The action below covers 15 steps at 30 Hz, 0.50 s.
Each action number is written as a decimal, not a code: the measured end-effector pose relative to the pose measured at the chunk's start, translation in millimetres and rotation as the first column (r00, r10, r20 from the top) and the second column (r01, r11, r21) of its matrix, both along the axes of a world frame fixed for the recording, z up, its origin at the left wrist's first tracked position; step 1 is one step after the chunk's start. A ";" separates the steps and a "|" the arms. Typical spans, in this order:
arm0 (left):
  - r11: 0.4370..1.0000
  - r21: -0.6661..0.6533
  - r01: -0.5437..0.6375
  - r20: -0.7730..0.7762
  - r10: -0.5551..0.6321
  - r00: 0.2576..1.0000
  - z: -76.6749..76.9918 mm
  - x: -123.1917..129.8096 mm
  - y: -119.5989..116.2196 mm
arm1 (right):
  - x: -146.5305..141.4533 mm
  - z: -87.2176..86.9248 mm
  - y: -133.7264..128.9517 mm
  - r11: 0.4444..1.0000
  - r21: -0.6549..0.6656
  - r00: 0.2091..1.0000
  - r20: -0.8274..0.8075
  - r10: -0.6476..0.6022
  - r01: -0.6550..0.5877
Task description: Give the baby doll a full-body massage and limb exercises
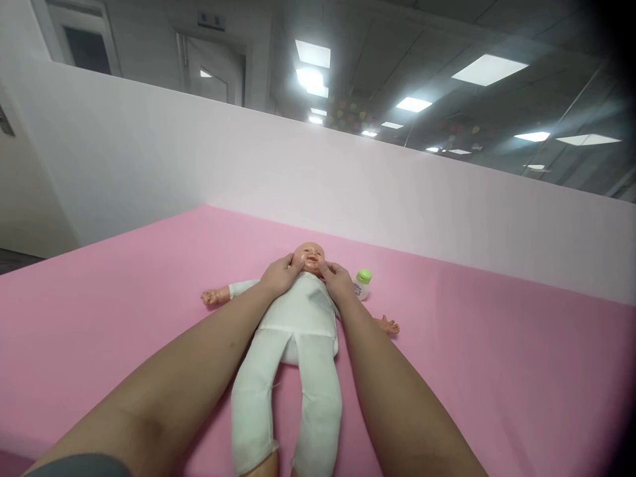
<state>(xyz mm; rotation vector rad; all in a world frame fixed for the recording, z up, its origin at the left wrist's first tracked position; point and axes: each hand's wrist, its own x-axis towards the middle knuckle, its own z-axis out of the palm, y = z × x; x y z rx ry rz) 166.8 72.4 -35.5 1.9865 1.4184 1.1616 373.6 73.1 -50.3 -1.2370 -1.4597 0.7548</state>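
Note:
A baby doll [301, 311] with a white cloth body lies on its back on the pink surface, its head away from me and its arms spread to the sides. My left hand [282, 273] and my right hand [336, 278] are at either side of the doll's face, thumbs on its cheeks near the mouth. The fingers of both hands curl round the sides of the head and are partly hidden. Just right of my right hand stands a small clear bottle [362, 286] with a green cap.
The pink padded surface [472, 344] stretches to both sides. Behind it runs a low white wall [308, 179], with dark glass and reflected ceiling lights above. Doors show at the upper left, and another pale panel stands at the left edge.

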 end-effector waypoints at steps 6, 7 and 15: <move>0.999 -0.044 -0.012 0.006 0.012 1.000 2.9 0.7 -4.5 | -3.6 -0.3 -2.5 0.996 0.026 0.988 0.126 -0.093 0.091; 0.999 -0.043 -0.017 0.002 0.017 1.000 2.8 0.9 -4.5 | -3.9 -0.2 -2.6 0.995 0.030 0.985 0.143 -0.101 0.097; 0.999 -0.020 -0.027 -0.011 0.027 1.000 0.1 -0.9 -2.1 | -3.3 1.4 -4.0 0.998 0.039 0.993 0.113 -0.042 0.038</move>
